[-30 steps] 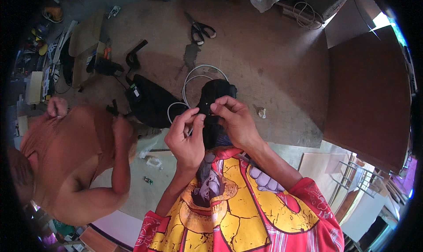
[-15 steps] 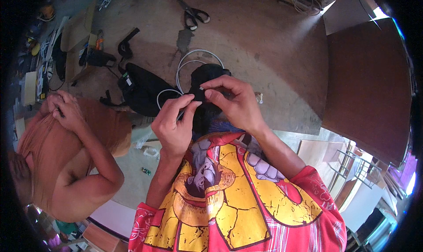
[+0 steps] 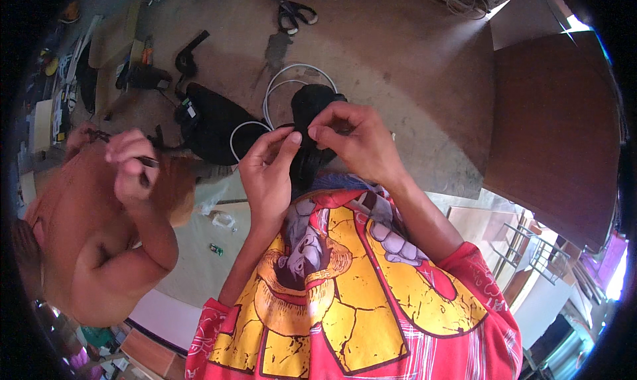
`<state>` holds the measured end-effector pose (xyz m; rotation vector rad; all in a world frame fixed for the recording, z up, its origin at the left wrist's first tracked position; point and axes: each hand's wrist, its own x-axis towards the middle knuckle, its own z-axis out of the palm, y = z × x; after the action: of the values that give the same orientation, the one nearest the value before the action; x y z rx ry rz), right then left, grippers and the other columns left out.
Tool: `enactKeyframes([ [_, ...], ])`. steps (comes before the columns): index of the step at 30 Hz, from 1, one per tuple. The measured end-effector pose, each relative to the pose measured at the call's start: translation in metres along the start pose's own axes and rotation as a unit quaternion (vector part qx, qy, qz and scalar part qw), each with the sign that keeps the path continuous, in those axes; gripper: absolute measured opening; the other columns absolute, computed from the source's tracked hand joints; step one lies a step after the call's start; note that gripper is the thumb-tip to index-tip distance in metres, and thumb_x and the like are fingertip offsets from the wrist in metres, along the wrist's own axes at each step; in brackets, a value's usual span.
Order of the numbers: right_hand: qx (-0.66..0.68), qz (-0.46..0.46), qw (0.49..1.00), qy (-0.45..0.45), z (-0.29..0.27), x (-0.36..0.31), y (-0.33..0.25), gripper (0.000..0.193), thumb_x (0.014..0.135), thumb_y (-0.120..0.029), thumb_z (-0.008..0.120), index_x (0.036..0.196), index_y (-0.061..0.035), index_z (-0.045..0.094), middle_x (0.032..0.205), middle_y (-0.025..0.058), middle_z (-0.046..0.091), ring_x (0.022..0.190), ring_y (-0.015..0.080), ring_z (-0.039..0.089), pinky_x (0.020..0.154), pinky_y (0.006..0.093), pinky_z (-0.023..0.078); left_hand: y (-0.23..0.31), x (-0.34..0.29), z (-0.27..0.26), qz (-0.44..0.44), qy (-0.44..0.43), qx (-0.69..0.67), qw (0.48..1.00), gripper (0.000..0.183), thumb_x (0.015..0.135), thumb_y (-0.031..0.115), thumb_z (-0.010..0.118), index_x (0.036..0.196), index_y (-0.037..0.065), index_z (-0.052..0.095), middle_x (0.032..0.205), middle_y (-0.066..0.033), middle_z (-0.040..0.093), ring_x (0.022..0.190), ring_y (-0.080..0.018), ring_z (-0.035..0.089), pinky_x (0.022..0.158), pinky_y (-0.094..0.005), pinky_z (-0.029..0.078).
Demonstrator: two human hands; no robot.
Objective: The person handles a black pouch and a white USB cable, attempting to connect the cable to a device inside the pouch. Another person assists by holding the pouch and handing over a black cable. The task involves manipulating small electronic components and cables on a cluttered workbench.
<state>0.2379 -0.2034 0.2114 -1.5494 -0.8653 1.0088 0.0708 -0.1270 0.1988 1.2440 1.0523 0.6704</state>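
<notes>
My left hand (image 3: 265,171) is closed in a pinch, thumb against fingers, just left of my lap's dark clothing. My right hand (image 3: 358,138) pinches too, its fingertips almost meeting the left ones. Whatever lies between the fingertips is too small and hidden to make out. A thin white cable (image 3: 268,91) loops behind both hands, and its near end passes out of sight behind my left hand. A black padded bag-like thing (image 3: 215,124) with straps lies on the floor to the left of the cable.
Black-handled scissors (image 3: 292,18) lie on the floor ahead. At left sits another person (image 3: 113,247) in a brown shirt, holding something dark. An open cardboard box (image 3: 109,51) stands beyond. A large brown board (image 3: 554,131) is at right. A small green thing (image 3: 216,249) lies left of my arm.
My hands have drawn slightly closer together, and the small pale piece seen at my right fingertips is now hidden. The other person's hands have moved apart and to the right.
</notes>
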Motion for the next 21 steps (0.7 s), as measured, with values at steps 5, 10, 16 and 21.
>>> enactKeyframes([
  [5,-0.06,-0.018,0.997,0.053,0.006,0.005,-0.001,0.016,0.092,-0.014,0.073,0.095,0.0021,0.073,0.08,0.013,0.073,0.073,0.0152,0.071,0.068,0.0334,0.056,0.008,0.0,0.001,0.025,0.012,0.034,0.999,0.016,0.097,0.006,0.078,0.109,-0.003,0.075,0.095,-0.0034,0.075,0.086,-0.0069,0.067,0.077,-0.0233,0.053],
  [10,-0.029,0.028,0.999,-0.001,0.003,0.011,0.002,0.019,0.093,-0.016,0.073,0.095,0.0027,0.073,0.077,0.0139,0.072,0.072,0.0159,0.072,0.067,0.0345,0.055,0.0,0.0,-0.006,0.052,-0.003,0.046,0.998,0.017,0.095,0.005,0.079,0.108,-0.003,0.072,0.091,-0.0026,0.073,0.085,-0.006,0.065,0.075,-0.0243,0.052],
  [16,-0.028,0.029,0.998,-0.04,-0.008,0.017,0.005,0.022,0.092,-0.018,0.074,0.096,0.0032,0.074,0.079,0.0168,0.074,0.072,0.0197,0.073,0.068,0.0385,0.056,0.021,-0.001,0.004,0.228,-0.034,0.255,0.939,0.031,0.085,0.0,0.082,0.114,0.003,0.072,0.099,-0.0078,0.067,0.081,-0.0159,0.066,0.073,-0.0304,0.054],
  [21,-0.142,-0.028,0.989,0.012,0.0,0.014,-0.011,0.024,0.091,-0.021,0.073,0.097,0.0026,0.075,0.085,0.0214,0.075,0.076,0.0324,0.075,0.071,0.0438,0.056,0.015,0.002,0.007,0.243,0.006,0.293,0.925,0.034,0.08,-0.001,0.082,0.113,0.005,0.073,0.099,-0.0097,0.066,0.079,-0.0214,0.066,0.071,-0.0342,0.053],
])
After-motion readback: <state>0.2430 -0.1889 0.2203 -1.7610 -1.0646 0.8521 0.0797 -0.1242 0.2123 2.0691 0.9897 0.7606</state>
